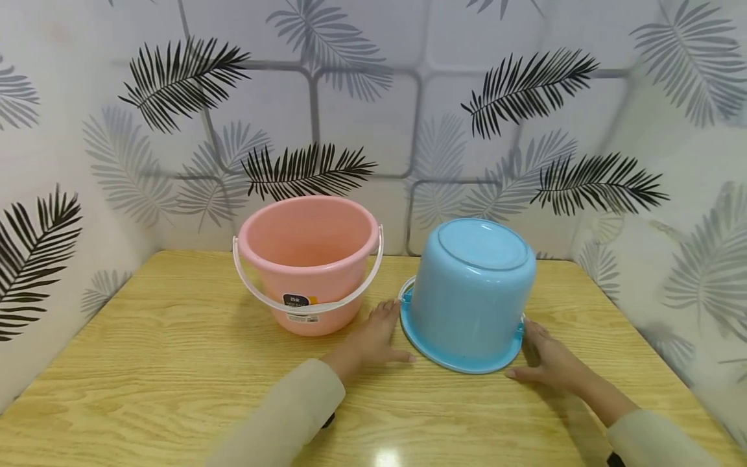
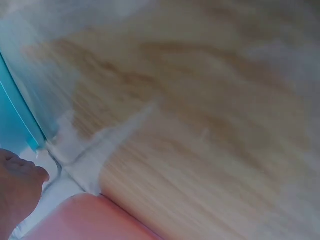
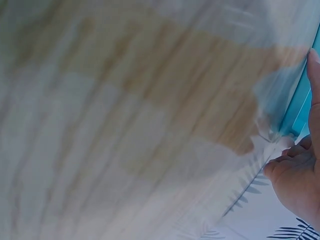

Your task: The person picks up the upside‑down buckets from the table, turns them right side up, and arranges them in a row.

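Observation:
A light blue plastic bucket [image 1: 474, 298] stands upside down on the table, its round base facing up and its wide rim at the tabletop. At the rim's left side is my left hand [image 1: 376, 337], fingers extended forward and thumb spread toward the bucket. My right hand [image 1: 548, 357] lies at the opposite side of the rim, fingers by the handle joint and thumb pointing in along the front. In the right wrist view, that hand's thumb [image 3: 314, 75] is right at the blue rim [image 3: 300, 107]. Part of the bucket's white handle [image 1: 406, 285] shows on the left.
Left of the blue bucket, an upright pink bucket [image 1: 318, 282] has its white handle [image 1: 309, 309] hanging down in front. Both stand on a wood-grain table [image 1: 175, 363]. Behind and beside it rise walls [image 1: 362, 130] with a leaf pattern.

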The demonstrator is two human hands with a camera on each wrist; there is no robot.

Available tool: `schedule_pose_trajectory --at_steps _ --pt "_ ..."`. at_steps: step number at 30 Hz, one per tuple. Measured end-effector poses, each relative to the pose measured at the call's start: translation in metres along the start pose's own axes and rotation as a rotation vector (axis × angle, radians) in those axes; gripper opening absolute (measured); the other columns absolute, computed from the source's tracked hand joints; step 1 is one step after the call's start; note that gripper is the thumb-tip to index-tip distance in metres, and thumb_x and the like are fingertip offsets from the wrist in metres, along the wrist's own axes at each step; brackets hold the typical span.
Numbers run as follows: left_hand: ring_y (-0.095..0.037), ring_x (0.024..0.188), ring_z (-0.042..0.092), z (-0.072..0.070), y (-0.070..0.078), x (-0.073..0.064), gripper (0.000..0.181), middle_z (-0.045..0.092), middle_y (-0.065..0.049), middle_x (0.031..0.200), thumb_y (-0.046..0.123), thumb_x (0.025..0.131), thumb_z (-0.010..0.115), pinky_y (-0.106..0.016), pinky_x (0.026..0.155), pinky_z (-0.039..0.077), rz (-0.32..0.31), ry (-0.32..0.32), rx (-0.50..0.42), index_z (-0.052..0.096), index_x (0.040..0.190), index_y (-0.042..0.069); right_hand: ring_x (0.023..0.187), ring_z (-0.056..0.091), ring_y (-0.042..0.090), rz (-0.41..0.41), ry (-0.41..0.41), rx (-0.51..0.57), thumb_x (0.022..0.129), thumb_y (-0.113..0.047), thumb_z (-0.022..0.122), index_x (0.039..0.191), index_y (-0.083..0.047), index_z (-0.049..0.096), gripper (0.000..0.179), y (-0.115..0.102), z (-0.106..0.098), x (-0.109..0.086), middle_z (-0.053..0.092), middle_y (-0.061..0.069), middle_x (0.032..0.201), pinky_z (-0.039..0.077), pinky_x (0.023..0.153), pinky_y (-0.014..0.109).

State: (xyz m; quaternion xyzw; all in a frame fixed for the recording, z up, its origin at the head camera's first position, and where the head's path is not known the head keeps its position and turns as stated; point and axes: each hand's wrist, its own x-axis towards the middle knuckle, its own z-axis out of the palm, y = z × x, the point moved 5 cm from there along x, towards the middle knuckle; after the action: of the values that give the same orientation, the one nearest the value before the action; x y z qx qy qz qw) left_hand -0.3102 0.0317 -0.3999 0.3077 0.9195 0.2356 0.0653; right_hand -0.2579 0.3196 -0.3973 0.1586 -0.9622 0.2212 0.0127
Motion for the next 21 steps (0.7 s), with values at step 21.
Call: schedule_pose_trajectory --at_steps 21 --pt "-0.033 0.144 0.007 0.001 0.001 0.020 0.122 0.007 -0.019 0.156 0.053 0.066 0.078 -0.043 0.117 0.015 -0.134 -0.040 -0.032 0.006 0.148 -0.003 0.129 0.023 0.056 0.008 -0.007 0.063 0.070 -0.037 0.079 0.144 0.012 0.009 0.113 0.005 0.002 0.010 0.019 0.038 0.145 0.026 0.101 0.067"
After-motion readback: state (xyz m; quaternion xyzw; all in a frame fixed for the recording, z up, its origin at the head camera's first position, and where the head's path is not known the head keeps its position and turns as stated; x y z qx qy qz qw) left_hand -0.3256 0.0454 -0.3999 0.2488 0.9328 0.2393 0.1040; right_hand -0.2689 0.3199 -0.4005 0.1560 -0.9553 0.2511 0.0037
